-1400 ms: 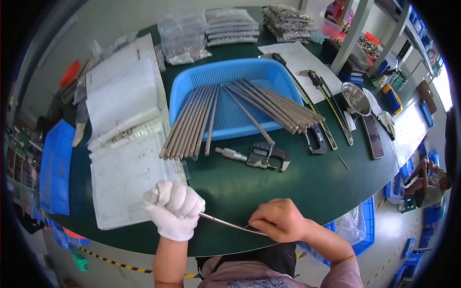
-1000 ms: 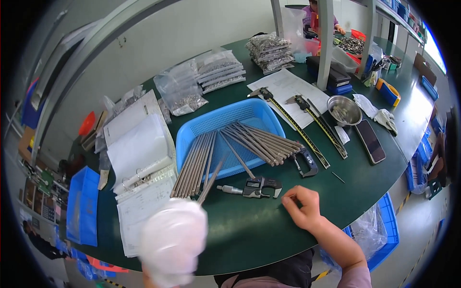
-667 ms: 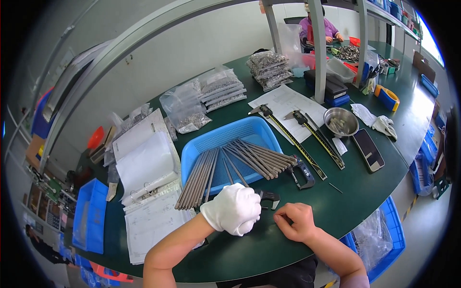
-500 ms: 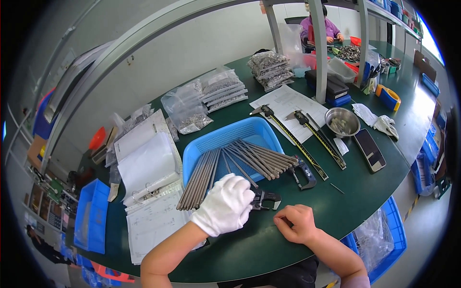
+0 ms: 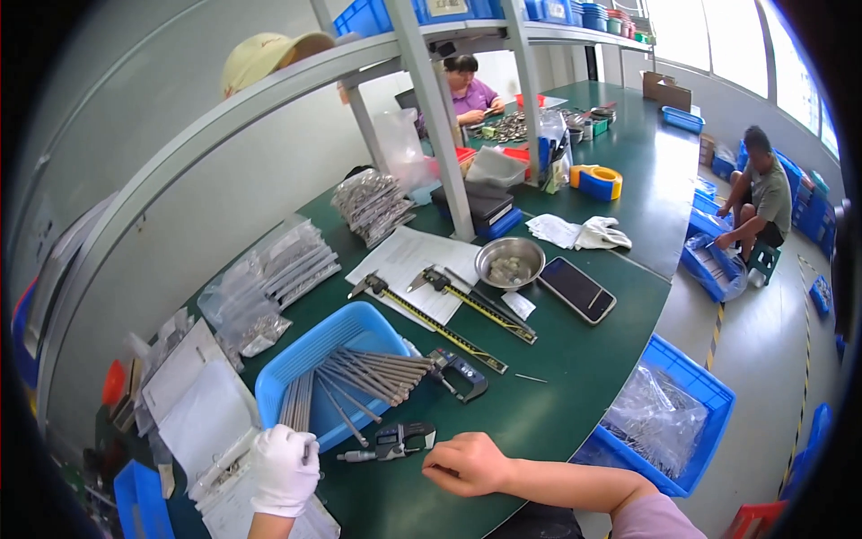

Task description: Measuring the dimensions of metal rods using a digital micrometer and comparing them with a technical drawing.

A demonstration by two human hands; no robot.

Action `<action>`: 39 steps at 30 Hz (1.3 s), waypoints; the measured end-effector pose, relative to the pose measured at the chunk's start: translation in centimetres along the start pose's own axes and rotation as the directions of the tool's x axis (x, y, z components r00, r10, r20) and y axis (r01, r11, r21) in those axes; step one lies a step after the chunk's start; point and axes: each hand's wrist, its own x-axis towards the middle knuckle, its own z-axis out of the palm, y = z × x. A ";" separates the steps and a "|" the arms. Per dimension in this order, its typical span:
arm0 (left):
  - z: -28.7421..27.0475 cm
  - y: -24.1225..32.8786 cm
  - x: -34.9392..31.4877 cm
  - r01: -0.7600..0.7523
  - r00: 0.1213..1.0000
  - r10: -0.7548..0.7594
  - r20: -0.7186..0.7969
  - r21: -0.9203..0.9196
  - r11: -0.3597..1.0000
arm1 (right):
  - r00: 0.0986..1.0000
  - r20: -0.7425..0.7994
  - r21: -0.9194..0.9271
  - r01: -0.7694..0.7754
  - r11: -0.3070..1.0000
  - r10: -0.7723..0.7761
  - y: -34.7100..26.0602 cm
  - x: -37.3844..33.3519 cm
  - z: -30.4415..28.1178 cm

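My left hand [image 5: 285,467], in a white glove, is closed beside the near left corner of a blue perforated basket [image 5: 377,325]. Its curled fingers hide whatever may be in them. Grey metal rods [image 5: 370,373] lie fanned out in the basket, some with ends over the near rim. A digital micrometer [image 5: 392,442] rests on the green table between my hands. My bare right hand [image 5: 469,463] lies loosely closed just right of it, with nothing visible in it. A second micrometer [image 5: 460,375] sits by the basket's right side.
Two calipers [image 5: 440,328] [image 5: 489,314] lie on papers behind the basket. Right of them are a metal bowl [image 5: 510,251], a phone [image 5: 577,289] and white gloves [image 5: 597,234]. An open binder [image 5: 202,395] stands left. Shelf posts [image 5: 431,117] rise behind. Two other people work farther off.
The view has swung right and upward. My gloved left hand has moved left, off the nearer micrometer, which now shows uncovered. My right hand stays near it, still curled.
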 end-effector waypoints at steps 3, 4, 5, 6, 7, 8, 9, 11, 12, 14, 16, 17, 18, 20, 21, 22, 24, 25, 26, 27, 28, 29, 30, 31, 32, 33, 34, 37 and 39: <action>0.5 -0.6 2.4 0.161 0.967 -0.218 -0.131 -0.345 0.924 | 1.000 -0.006 -0.005 -0.010 1.000 0.010 0.1 0.0 0.0; 0.8 -0.9 3.5 0.264 0.940 -0.328 -0.096 -0.405 0.875 | 1.000 -0.007 0.001 -0.010 1.000 0.010 0.3 0.0 0.0; 1.3 -1.3 4.5 0.363 0.900 -0.433 -0.053 -0.460 0.810 | 1.000 -0.008 0.008 -0.010 1.000 0.010 0.4 0.0 0.1; 2.2 -1.8 5.2 0.349 0.885 -0.458 -0.085 -0.530 0.773 | 1.000 -0.004 -0.002 -0.006 1.000 0.006 0.6 -0.1 0.1; 3.2 -2.8 5.8 0.331 0.866 -0.486 -0.116 -0.595 0.732 | 1.000 -0.025 0.003 0.017 1.000 -0.017 0.8 0.0 0.3; 4.4 -4.6 5.8 0.292 0.903 -0.396 -0.166 -0.440 0.849 | 0.998 -0.045 0.009 0.041 0.999 -0.041 0.7 0.0 0.4; 4.3 -5.1 6.1 0.292 0.900 -0.401 -0.172 -0.447 0.846 | 0.998 -0.039 0.001 0.046 0.999 -0.046 0.7 0.1 0.4; 3.9 -5.8 6.8 0.412 0.846 -0.531 -0.057 -0.563 0.717 | 0.999 -0.040 0.007 0.010 1.000 -0.010 0.6 0.2 0.3; 4.0 -6.7 6.6 0.297 0.846 -0.499 -0.187 -0.612 0.733 | 0.999 -0.032 0.003 0.016 1.000 -0.016 0.6 0.2 0.4; 1.3 -6.2 6.4 0.211 0.763 -0.621 -0.176 -0.842 0.497 | 0.994 -0.110 0.002 -0.016 1.000 0.016 0.7 0.0 0.6; -2.5 -5.3 5.4 0.061 0.667 -0.669 -0.327 -0.871 0.487 | 0.996 -0.084 -0.023 -0.033 0.999 0.031 0.7 -0.2 0.5; -4.5 -4.2 4.9 -0.011 0.587 -0.719 -0.371 -0.892 0.451 | 0.997 -0.068 -0.046 -0.047 0.998 0.044 0.6 -0.3 0.3; -6.4 -3.4 4.3 -0.084 0.498 -0.768 -0.404 -0.903 0.421 | 0.997 -0.061 -0.045 -0.056 0.997 0.053 0.4 -0.3 0.3; -8.9 -3.0 1.7 -0.307 0.499 -0.826 -0.263 -0.945 0.115 | 0.999 -0.045 -0.065 0.014 0.998 -0.017 0.1 0.0 0.3; -9.6 -2.9 0.0 -0.387 0.558 -0.815 -0.158 -0.918 -0.086 | 1.000 -0.022 -0.050 0.014 0.999 -0.015 0.1 0.2 0.4; -9.5 -2.1 -0.9 -0.371 0.528 -0.836 -0.148 -0.926 -0.070 | 0.999 0.010 -0.074 0.049 0.996 -0.048 0.2 0.3 0.7; -8.5 0.4 -2.1 -0.466 0.558 -0.826 -0.081 -0.854 -0.231 | 0.995 0.032 -0.080 0.101 0.992 -0.098 0.9 0.1 1.0; -7.8 0.8 -3.6 -0.455 0.694 -0.719 -0.042 -0.799 -0.393 | 0.993 0.038 -0.083 0.114 0.990 -0.111 0.7 0.0 0.9; -6.4 0.2 -5.7 -0.373 0.778 -0.625 0.071 -0.748 -0.549 | 0.990 0.073 -0.092 0.128 0.987 -0.122 0.2 0.3 0.6; -5.4 1.5 -6.2 -0.436 0.698 -0.683 0.216 -0.628 -0.644 | 0.985 0.108 -0.115 0.148 0.982 -0.136 0.0 0.4 0.4; -4.5 1.8 -6.9 -0.442 0.705 -0.670 0.233 -0.594 -0.672 | 0.981 0.124 -0.108 0.165 0.980 -0.151 -0.1 0.4 0.4; -3.7 2.4 -7.7 -0.482 0.660 -0.691 0.296 -0.539 -0.691 | 0.979 0.117 -0.065 0.177 0.982 -0.168 -0.8 0.7 0.7; -2.8 3.1 -7.4 -0.491 0.612 -0.676 0.410 -0.473 -0.732 | 0.978 0.132 -0.042 0.170 0.985 -0.163 -0.8 0.3 0.5; -2.0 3.4 -8.0 -0.468 0.607 -0.678 0.415 -0.502 -0.727 | 0.974 0.148 -0.013 0.177 0.984 -0.173 -1.1 0.3 0.8; -1.2 3.4 -8.6 -0.473 0.603 -0.675 0.425 -0.491 -0.732 | 0.968 0.177 0.017 0.177 0.984 -0.177 -1.7 0.5 1.4; -0.3 3.5 -9.2 -0.473 0.609 -0.661 0.438 -0.469 -0.746 | 0.963 0.189 0.078 0.181 0.980 -0.193 -2.3 0.7 2.0; 0.3 3.5 -9.7 -0.485 0.590 -0.671 0.450 -0.467 -0.740 | 0.959 0.196 0.136 0.183 0.974 -0.207 -2.8 0.9 2.5; 1.6 3.6 -10.3 -0.481 0.607 -0.644 0.465 -0.431 -0.764 | 0.931 0.255 0.156 0.226 0.962 -0.260 -4.1 1.9 4.5; 1.8 3.9 -10.4 -0.463 0.573 -0.633 0.521 -0.431 -0.774 | 0.926 0.281 0.170 0.210 0.963 -0.251 -4.6 2.1 5.4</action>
